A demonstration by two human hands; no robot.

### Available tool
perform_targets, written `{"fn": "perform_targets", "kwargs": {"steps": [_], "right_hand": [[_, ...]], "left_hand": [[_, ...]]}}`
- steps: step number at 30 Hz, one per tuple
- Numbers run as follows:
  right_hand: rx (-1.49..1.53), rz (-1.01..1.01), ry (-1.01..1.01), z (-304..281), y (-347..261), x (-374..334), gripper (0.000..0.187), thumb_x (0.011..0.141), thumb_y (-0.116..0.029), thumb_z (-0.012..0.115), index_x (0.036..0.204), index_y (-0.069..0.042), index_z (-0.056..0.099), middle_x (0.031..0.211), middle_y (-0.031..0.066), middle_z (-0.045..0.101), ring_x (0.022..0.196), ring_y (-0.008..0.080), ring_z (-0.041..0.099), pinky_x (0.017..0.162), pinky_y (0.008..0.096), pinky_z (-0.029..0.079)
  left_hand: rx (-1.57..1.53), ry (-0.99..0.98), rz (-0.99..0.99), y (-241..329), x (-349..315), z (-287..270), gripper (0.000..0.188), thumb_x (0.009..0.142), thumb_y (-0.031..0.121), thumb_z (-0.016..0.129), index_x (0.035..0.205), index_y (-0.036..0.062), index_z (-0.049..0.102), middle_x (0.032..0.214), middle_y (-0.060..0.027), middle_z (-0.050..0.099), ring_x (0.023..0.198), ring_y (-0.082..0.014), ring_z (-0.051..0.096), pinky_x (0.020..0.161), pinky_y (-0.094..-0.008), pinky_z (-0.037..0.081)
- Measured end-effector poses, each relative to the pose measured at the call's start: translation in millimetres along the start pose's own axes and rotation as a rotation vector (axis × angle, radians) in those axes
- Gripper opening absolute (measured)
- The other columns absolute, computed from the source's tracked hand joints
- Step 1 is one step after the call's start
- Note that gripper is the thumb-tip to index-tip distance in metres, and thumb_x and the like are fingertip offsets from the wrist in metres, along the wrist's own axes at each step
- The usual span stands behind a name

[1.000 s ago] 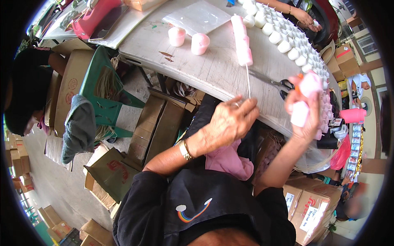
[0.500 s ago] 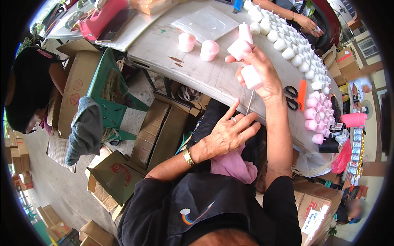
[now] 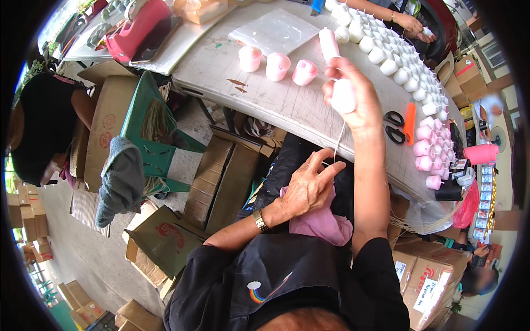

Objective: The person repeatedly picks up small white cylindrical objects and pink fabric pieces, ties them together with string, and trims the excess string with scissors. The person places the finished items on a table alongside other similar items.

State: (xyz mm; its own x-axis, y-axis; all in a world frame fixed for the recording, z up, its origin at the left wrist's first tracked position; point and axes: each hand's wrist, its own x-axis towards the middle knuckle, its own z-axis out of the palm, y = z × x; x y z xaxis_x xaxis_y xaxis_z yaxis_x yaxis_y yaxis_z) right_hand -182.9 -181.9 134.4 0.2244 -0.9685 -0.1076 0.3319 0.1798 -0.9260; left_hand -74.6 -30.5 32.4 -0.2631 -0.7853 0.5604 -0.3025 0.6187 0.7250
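Note:
A pale pink candle (image 3: 343, 97) is gripped in my right hand (image 3: 360, 105), above the table's near edge. From its underside a long thin white wick (image 3: 340, 139) hangs down. My left hand (image 3: 309, 185), lower and to the left, has the wick's end pinched between its fingers. Three short pink candles, the nearest one (image 3: 304, 72) beside my right hand, stand in a row on the table. Just beyond my right fingertips is a taller pink piece (image 3: 328, 45), partly hidden by them. A pink cloth (image 3: 323, 220) lies in my lap under the left hand.
Rows of white candles (image 3: 389, 67) with wicks line the table's far right side. Pink candles (image 3: 424, 148) cluster nearer, beside black-handled scissors (image 3: 394, 128) and an orange cutter (image 3: 409, 124). A clear plastic sheet (image 3: 276, 32) lies behind. Cardboard boxes (image 3: 207, 182) stand left of my lap.
One pink candle left my right hand and now stands third in the row on the table. The other candle stays in that hand. My left hand moved slightly right, at the wick.

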Motion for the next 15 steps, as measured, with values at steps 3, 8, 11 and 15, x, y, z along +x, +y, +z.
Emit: {"fn": "perform_targets", "kwargs": {"steps": [3, 8, 11, 15], "right_hand": [[0.649, 0.17, -0.219, 4, -7, -28, 0.029, 0.092, -0.017, 0.056, 0.113, 0.003, 0.06, 0.112, 0.0154, 0.06, 0.09, 0.0269, 0.061, 0.078, 0.0398, 0.053], [0.105, -0.198, -0.18, 18, -6, -49, 0.03, 0.088, -0.005, 0.054, 0.117, 0.003, 0.053, 0.116, 0.0146, 0.058, 0.093, 0.0268, 0.062, 0.084, 0.0362, 0.052], [-1.076, -0.62, 0.224, 25, 5, -41, 0.035, 0.082, -0.006, 0.065, 0.115, -0.006, 0.054, 0.091, 0.0125, 0.064, 0.08, 0.0253, 0.067, 0.073, 0.0356, 0.054], [-1.508, -0.661, 0.139, 30, 15, -29, 0.044, 0.078, -0.001, 0.068, 0.121, -0.008, 0.057, 0.106, 0.0153, 0.063, 0.077, 0.0282, 0.065, 0.074, 0.0355, 0.054]], "left_hand": [[0.006, 0.037, -0.01, -1, 1, 3, 0.049, 0.072, -0.007, 0.061, 0.119, 0.0055, 0.057, 0.113, -0.0134, 0.054, 0.077, -0.026, 0.064, 0.078, -0.0388, 0.055], [0.19, -0.036, 0.089, -10, -6, 0, 0.042, 0.075, -0.002, 0.061, 0.116, 0.0068, 0.059, 0.104, -0.009, 0.06, 0.083, -0.024, 0.065, 0.102, -0.049, 0.045], [0.329, -0.11, 0.182, -14, -8, -3, 0.039, 0.076, 0.002, 0.062, 0.114, 0.007, 0.061, 0.106, -0.0082, 0.061, 0.086, -0.0211, 0.066, 0.109, -0.0523, 0.038], [0.393, -0.077, 0.303, -14, -6, -4, 0.037, 0.074, 0.004, 0.064, 0.111, 0.007, 0.063, 0.111, -0.0072, 0.059, 0.089, -0.0179, 0.064, 0.112, -0.0527, 0.034]]}}
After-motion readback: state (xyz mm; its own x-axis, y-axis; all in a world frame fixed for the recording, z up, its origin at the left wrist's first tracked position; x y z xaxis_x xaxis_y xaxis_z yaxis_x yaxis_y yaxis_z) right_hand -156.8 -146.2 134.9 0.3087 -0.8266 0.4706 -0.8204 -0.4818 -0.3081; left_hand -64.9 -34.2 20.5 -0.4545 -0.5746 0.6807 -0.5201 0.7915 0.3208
